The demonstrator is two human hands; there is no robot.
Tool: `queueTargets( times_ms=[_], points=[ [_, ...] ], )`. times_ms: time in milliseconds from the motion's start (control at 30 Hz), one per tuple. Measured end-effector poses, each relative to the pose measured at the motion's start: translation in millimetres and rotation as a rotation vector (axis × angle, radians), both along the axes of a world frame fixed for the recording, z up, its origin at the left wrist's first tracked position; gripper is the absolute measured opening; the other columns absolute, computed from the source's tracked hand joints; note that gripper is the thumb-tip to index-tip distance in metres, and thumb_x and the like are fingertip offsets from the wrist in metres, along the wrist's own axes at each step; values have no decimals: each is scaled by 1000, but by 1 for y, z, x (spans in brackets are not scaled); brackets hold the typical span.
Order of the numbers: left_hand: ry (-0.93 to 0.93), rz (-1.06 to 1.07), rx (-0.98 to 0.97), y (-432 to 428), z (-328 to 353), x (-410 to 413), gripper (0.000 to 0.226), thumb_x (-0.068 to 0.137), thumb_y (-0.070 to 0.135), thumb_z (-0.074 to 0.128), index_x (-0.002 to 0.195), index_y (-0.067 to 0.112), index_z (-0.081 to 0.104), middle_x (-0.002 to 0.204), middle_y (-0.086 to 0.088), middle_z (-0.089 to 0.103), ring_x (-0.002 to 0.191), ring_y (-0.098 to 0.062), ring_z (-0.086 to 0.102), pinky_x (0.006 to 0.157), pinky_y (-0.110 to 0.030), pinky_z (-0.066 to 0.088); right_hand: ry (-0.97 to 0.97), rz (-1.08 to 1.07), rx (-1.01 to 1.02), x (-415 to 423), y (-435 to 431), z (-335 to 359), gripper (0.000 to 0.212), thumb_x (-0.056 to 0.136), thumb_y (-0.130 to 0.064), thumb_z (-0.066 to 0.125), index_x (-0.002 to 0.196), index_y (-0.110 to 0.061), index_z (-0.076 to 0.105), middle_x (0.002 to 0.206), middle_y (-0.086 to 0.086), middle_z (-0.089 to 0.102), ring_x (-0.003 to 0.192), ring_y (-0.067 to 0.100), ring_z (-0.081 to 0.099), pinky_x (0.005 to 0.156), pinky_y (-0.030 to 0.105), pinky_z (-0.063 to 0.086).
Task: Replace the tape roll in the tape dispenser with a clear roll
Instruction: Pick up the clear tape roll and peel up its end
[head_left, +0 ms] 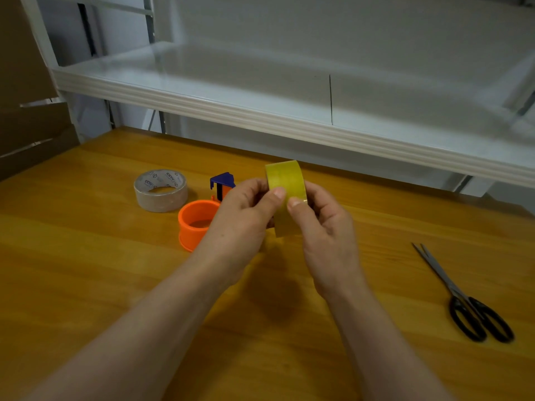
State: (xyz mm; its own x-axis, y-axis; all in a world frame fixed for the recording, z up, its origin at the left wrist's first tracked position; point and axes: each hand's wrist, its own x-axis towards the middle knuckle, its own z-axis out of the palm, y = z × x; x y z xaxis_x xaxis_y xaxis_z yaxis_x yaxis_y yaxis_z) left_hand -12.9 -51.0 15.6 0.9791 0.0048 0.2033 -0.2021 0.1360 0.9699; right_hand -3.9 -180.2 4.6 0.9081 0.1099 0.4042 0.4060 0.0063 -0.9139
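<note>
A yellowish clear tape roll (285,178) stands on edge above the wooden table (86,270), held between both hands. My left hand (241,221) grips its left side with the thumb on the outer face. My right hand (324,224) grips its right side, thumb pressed on the tape surface. The orange tape dispenser (195,219) lies on the table behind my left hand, its round hub bare; its blue blade part (222,180) sticks up at the back. A grey-beige printed tape roll (161,191) lies flat to the dispenser's left.
Black-handled scissors (463,293) lie on the table at the right, blades pointing away. A white shelf (260,114) overhangs the table's far edge. Brown cardboard (26,117) stands at the far left.
</note>
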Motion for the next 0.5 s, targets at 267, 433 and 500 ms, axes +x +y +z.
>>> queueTargets(
  times_ms=[267, 433, 500],
  points=[
    [-32, -45, 98, -8, -3, -5, 29, 100, 11, 56, 126, 23, 59, 120, 1, 70, 115, -13, 65, 105, -42, 50, 55, -46, 89, 5, -3, -1, 25, 103, -19, 57, 123, -14, 70, 111, 4, 77, 106, 16, 72, 84, 28, 58],
    [-4, -10, 3, -9, -3, -3, 24, 100, 12, 55, 120, 20, 66, 115, -2, 73, 111, -18, 68, 93, -38, 54, 48, -36, 73, 4, -2, 1, 26, 102, -18, 57, 125, -14, 69, 111, 0, 77, 104, 11, 72, 85, 26, 58],
    [25, -7, -40, -9, -3, -4, 23, 101, 13, 54, 119, 19, 67, 113, -2, 74, 108, -17, 69, 86, -32, 52, 43, -29, 52, 3, -1, 1, 26, 103, -18, 57, 125, -16, 69, 111, -1, 77, 105, 10, 72, 85, 27, 58]
  ],
)
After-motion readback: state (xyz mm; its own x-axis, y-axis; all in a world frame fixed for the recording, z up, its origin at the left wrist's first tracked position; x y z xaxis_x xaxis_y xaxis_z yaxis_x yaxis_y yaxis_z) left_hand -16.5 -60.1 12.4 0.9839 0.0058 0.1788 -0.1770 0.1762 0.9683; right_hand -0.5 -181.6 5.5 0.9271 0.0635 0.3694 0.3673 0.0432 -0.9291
